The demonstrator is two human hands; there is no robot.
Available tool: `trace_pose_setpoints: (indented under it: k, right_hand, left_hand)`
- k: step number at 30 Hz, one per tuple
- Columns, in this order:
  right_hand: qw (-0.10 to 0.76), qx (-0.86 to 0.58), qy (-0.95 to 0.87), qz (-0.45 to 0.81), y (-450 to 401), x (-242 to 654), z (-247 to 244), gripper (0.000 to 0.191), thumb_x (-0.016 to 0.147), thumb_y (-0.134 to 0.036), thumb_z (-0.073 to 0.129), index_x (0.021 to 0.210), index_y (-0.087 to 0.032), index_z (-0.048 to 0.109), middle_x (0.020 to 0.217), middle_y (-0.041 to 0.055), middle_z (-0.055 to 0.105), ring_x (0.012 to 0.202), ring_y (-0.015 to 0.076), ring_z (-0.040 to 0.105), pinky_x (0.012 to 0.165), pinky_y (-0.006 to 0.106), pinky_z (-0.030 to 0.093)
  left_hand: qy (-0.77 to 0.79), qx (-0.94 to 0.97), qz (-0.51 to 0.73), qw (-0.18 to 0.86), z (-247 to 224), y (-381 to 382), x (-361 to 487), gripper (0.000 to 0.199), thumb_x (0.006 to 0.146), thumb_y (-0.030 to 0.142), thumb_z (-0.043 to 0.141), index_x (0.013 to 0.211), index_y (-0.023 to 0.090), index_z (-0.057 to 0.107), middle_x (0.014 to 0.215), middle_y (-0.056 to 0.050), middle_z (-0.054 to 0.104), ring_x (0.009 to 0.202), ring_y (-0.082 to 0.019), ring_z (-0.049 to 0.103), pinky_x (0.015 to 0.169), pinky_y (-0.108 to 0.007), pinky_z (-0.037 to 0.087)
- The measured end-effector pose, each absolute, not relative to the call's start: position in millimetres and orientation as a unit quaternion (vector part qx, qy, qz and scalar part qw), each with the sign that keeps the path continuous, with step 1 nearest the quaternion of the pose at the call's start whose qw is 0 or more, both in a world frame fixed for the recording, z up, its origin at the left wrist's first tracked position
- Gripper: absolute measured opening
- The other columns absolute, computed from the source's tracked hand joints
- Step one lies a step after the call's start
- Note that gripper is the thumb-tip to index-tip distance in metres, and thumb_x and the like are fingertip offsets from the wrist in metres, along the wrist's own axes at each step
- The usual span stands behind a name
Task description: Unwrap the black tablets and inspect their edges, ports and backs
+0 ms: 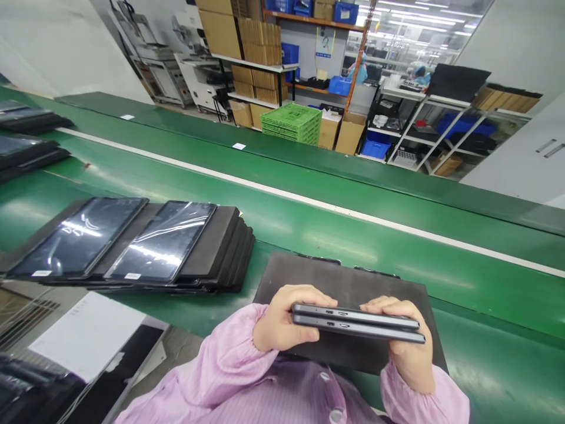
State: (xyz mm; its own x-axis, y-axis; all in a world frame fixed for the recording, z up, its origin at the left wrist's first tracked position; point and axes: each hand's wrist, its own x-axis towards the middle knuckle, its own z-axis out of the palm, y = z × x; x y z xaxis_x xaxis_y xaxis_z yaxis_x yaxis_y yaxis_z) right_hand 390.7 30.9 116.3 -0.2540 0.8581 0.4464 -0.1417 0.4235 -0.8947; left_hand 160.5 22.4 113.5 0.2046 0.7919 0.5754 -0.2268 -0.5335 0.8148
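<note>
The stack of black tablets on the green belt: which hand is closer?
Left hand: right of the stack. The right hand is farther right, past the two slim devices.

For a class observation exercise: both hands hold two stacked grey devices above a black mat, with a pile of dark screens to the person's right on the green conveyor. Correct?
No: the pile of dark screens lies to the person's left, as the head view shows; the rest stands.
</note>
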Motion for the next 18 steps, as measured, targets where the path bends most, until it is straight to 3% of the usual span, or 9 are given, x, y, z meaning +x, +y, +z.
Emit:
trace_pose_setpoints:
  k: [3,5,8,10,13,18]
  right_hand:
    - [0.524,-0.365,-0.684,0.352,30,396,128,0.038,0.078,-0.049,0.063,0.106,-0.025,0.056,0.091,0.0079,0.064,0.086,0.027,0.061,0.072,0.045,0.051]
    - [0.553,-0.395,-0.717,0.158,25,396,143,0.041,0.074,-0.042,0.07,0.109,-0.026,0.057,0.093,0.0064,0.061,0.088,0.0258,0.058,0.078,0.045,0.048]
    - [0.548,-0.342,-0.759,-0.085,11,383,168,0.022,0.071,-0.026,0.075,0.091,-0.028,0.065,0.078,0.0012,0.058,0.078,0.0208,0.053,0.083,0.044,0.043]
    - [0.492,-0.334,-0.794,-0.129,1,368,178,0.01,0.077,-0.016,0.068,0.078,-0.026,0.068,0.065,-0.0006,0.057,0.07,0.0169,0.05,0.082,0.042,0.039]
    - [0.424,-0.336,-0.83,-0.131,-8,347,179,0.018,0.081,-0.007,0.06,0.079,-0.023,0.069,0.058,-0.0023,0.058,0.065,0.0141,0.047,0.081,0.04,0.034]
    - [0.421,-0.348,-0.829,-0.118,-12,340,170,0.019,0.08,-0.006,0.061,0.085,-0.022,0.07,0.06,-0.0023,0.062,0.067,0.0146,0.048,0.079,0.039,0.033]
  left_hand:
    - [0.229,0.637,0.593,0.435,115,26,159,0.032,0.075,0.035,0.068,0.103,0.02,0.063,0.096,-0.011,0.072,0.087,-0.025,0.068,0.075,-0.037,0.055]
    - [0.233,0.641,0.588,0.435,116,27,158,0.031,0.075,0.033,0.068,0.104,0.02,0.063,0.097,-0.011,0.071,0.087,-0.025,0.068,0.075,-0.036,0.054]
    - [0.227,0.658,0.578,0.427,120,27,158,0.032,0.076,0.034,0.067,0.103,0.018,0.064,0.095,-0.013,0.071,0.086,-0.025,0.068,0.074,-0.036,0.055]
    - [0.222,0.663,0.577,0.423,121,26,158,0.032,0.077,0.036,0.066,0.103,0.018,0.063,0.094,-0.013,0.072,0.086,-0.025,0.068,0.074,-0.036,0.055]
    - [0.214,0.665,0.579,0.421,121,24,158,0.032,0.077,0.035,0.066,0.105,0.019,0.063,0.094,-0.013,0.071,0.087,-0.025,0.068,0.075,-0.036,0.055]
    - [0.211,0.666,0.571,0.431,119,24,158,0.035,0.076,0.033,0.067,0.108,0.022,0.063,0.097,-0.012,0.071,0.088,-0.025,0.067,0.076,-0.036,0.054]
